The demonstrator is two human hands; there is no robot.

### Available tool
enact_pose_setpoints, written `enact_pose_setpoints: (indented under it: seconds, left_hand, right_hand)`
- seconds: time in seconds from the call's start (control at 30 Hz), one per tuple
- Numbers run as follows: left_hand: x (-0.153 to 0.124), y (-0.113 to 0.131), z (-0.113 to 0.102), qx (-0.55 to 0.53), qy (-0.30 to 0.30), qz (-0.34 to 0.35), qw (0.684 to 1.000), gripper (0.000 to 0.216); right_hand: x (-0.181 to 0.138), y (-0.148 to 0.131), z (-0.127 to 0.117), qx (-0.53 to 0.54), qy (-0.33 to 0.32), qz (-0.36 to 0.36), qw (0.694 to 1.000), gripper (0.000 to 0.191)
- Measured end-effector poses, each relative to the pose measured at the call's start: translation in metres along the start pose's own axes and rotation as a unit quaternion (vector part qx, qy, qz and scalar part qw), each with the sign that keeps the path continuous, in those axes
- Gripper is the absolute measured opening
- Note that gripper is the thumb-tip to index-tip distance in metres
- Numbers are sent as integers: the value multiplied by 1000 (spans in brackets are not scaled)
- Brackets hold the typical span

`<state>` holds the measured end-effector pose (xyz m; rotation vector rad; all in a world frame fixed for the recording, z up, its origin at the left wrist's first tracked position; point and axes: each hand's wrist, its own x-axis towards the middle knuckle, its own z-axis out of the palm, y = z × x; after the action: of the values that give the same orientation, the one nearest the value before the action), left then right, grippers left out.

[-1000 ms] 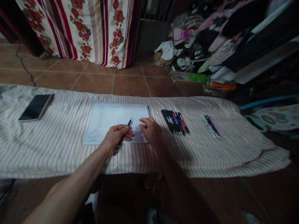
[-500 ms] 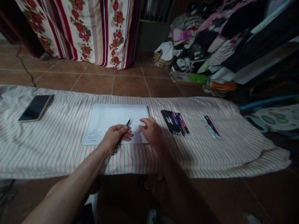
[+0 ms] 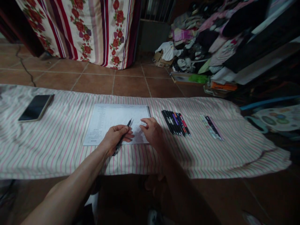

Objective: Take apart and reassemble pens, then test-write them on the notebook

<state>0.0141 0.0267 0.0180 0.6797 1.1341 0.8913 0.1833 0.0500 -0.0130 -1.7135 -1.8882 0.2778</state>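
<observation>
My left hand (image 3: 118, 134) is closed around a black pen (image 3: 129, 122), whose thin pointed end slants up to the right. The pen's clip end shows below the palm. My right hand (image 3: 152, 129) pinches a small silvery piece (image 3: 142, 123) between thumb and fingertips, apart from the pen; its exact kind is too small to tell. Both hands are over an open spiral-bound notebook (image 3: 112, 114) with printed lines and text. Just right of my right hand, a row of several pens (image 3: 174, 122), mostly black with purple and red among them, rests on the striped cloth (image 3: 140, 162).
A smartphone (image 3: 36, 107) rests on the cloth at far left. Farther right lie a few slim pens or refills (image 3: 213, 128). Beyond the cloth are a tiled floor (image 3: 98, 79), a floral curtain (image 3: 93, 31), heaped clothes (image 3: 187, 34) and a cardboard box (image 3: 161, 61).
</observation>
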Motion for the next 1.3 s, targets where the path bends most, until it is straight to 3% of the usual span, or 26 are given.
enact_pose_setpoints:
  seconds: [0.33, 0.9, 1.3]
  left_hand:
    - [-1, 2, 1, 5, 3, 2, 1000, 14]
    - [-2, 3, 4, 4, 6, -6, 1000, 20]
    - [-2, 8, -2, -103, 20, -15, 994, 20]
  right_hand:
    - [1, -5, -6, 24, 54, 22, 998, 23]
    - [2, -7, -9, 37, 58, 27, 997, 21]
    - [1, -26, -7, 110, 82, -45, 990, 22]
